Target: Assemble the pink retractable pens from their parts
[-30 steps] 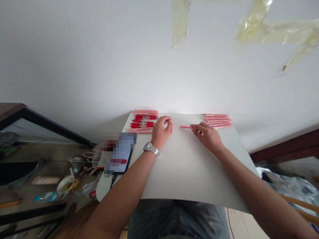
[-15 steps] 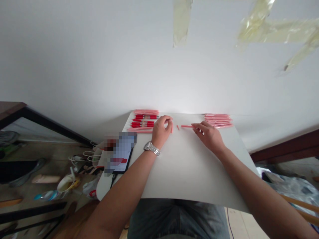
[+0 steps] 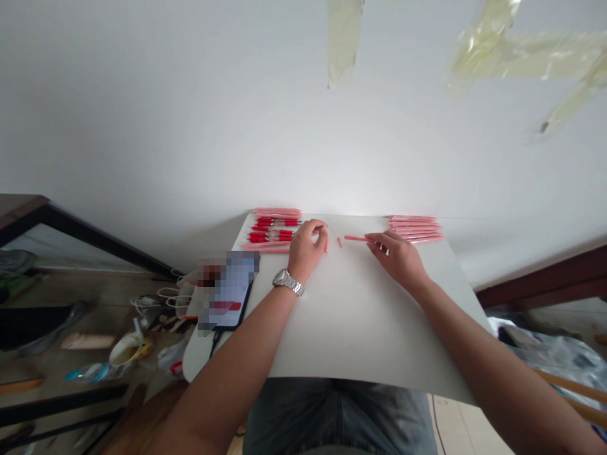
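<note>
My left hand [image 3: 309, 246], with a silver watch on its wrist, is curled with the fingertips pinched on a short pink piece [image 3: 327, 244]. My right hand [image 3: 394, 251] pinches one end of a slim pink tube [image 3: 355, 238], which points left toward the other hand. On the table between the two hands lies a small pink piece [image 3: 339, 242], touched by neither. Just left of my left hand are several red pens [image 3: 272, 230], partly covered by it. Several pink tubes [image 3: 415, 227] lie in a row behind my right hand.
The white table [image 3: 360, 328] meets the wall at the back. More pink tubes [image 3: 277, 213] lie at its back left. A phone [image 3: 232, 291], its screen blurred out, lies at the left edge with a cable plugged in. A cup [image 3: 126, 349] and clutter stand lower left.
</note>
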Demonstrator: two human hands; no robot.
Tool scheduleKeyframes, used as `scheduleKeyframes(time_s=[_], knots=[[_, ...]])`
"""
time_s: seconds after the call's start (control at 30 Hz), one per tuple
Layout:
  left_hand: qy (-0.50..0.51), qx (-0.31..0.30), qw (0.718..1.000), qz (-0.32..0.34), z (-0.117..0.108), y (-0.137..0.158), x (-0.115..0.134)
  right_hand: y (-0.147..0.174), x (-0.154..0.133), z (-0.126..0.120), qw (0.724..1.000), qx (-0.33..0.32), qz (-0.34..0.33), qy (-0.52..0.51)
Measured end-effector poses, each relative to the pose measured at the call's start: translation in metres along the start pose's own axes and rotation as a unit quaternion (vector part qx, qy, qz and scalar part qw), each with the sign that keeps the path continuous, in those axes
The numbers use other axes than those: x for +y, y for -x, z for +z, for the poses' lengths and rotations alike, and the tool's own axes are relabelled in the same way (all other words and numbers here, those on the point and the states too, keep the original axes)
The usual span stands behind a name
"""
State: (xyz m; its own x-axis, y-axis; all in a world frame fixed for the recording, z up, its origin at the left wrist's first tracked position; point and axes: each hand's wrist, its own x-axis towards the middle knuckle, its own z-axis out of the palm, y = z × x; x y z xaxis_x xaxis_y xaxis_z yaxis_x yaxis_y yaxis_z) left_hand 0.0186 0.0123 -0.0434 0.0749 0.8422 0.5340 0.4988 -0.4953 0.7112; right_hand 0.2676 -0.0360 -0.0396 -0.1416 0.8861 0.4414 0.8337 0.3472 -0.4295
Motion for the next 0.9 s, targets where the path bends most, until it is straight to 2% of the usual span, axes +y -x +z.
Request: scheduleKeyframes(time_s=[0.9], knots=[[-0.001, -0.005, 1.0, -0.005, -0.0011, 0.0002, 0.0014, -0.0002, -0.0016, -0.0046, 1.0, -0.014, 0.002, -0.006]])
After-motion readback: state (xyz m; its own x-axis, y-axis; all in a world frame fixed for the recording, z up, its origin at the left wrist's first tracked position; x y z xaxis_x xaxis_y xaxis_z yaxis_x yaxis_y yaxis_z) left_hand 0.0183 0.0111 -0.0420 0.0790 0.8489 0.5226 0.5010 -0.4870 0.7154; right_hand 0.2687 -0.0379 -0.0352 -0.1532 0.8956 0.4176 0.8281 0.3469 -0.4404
